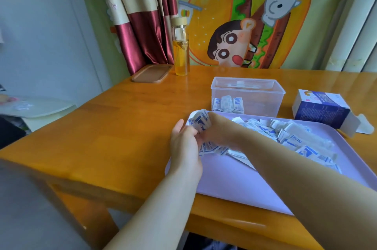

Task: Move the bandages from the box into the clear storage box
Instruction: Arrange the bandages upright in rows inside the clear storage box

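Note:
Many white-and-blue wrapped bandages (pixel 293 139) lie heaped on a lilac tray (pixel 234 184). At the tray's far left corner both hands meet around a bunch of bandages (pixel 201 121). My right hand (pixel 218 129) grips the bunch from the right. My left hand (pixel 183 137) cups it from the left with its fingers curled against the wrappers. The clear storage box (pixel 247 95) stands just behind the tray and holds a few bandages at its bottom left. The blue-and-white bandage box (pixel 324 110) lies on its side to the right, its flap open.
A glass bottle (pixel 180 49) of yellow liquid and a brown wooden tray (pixel 152 73) stand at the back left of the wooden table (pixel 114 127). A cartoon cloth hangs behind. The table's left edge drops to the floor.

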